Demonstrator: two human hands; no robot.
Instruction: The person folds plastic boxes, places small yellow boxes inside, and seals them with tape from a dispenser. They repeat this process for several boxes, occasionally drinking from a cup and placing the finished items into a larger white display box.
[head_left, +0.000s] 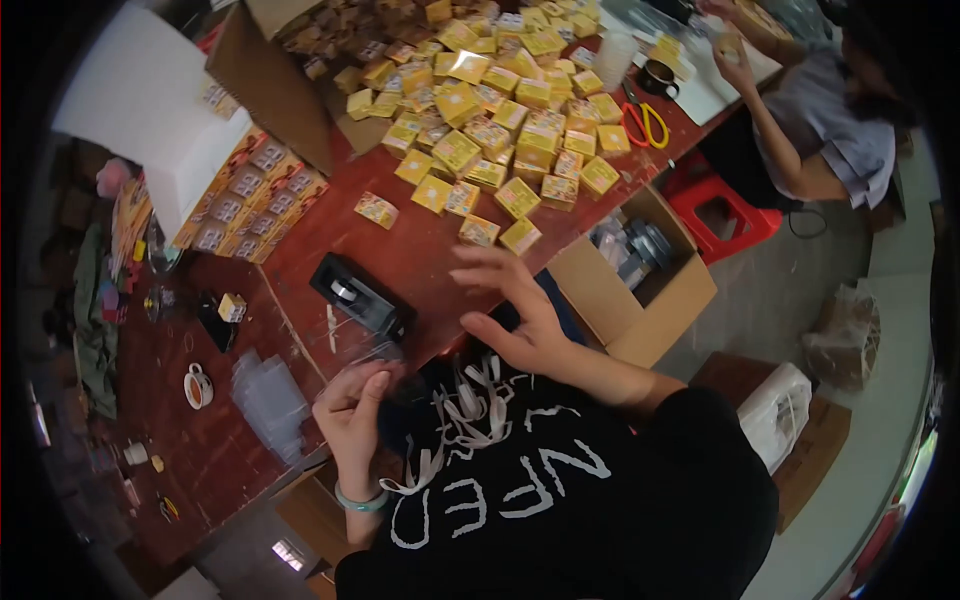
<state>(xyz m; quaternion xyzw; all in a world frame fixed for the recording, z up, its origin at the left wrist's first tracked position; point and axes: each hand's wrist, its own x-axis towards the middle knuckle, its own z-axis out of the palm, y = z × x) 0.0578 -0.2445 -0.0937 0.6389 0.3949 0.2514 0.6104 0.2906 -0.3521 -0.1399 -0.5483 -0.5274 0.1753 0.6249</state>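
Note:
My left hand (350,408), with a pale green bangle (361,502) at the wrist, is held at the table's front edge with thumb and fingertips pinched together. Something thin and see-through seems to be at the fingertips, too faint to name. Just beyond them stands a black tape dispenser (362,300). My right hand (528,325) is raised over the table edge, its fingers apart and nothing in them. Nearest to it are small yellow boxes (520,237) at the front of a large heap (490,120). One small box (376,210) lies apart, behind the dispenser.
Clear plastic sheets (268,405) and a small cup (198,386) lie on the left. A printed carton (255,195) stands behind them. Scissors (645,125) lie right of the heap. An open cardboard box (640,290) and a red stool (725,215) are at the right, near another person (825,125).

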